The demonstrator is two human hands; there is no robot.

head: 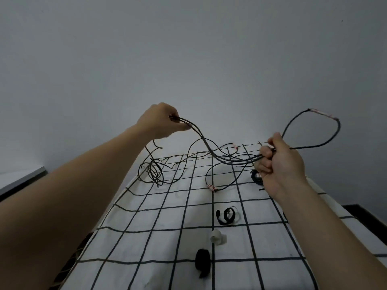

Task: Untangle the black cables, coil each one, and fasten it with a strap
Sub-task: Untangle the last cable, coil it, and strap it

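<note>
The fingers [265,152] of the right hand [282,164] are curled tight round a bundle of black cables [230,160]. One loop [326,130] stands out to the right in free air. The left hand [161,120] is raised higher and pinches several strands between thumb and fingertips. The strands sag between both hands, above the far edge of the checked surface [146,248]. A tangled heap [151,171] lies at the far left corner, near the wall [188,49]. Nearer lie a curled black strap [227,215], a rolled strap [202,261], a third strap [256,177] beside the right hand, and a small white piece [216,237].
</note>
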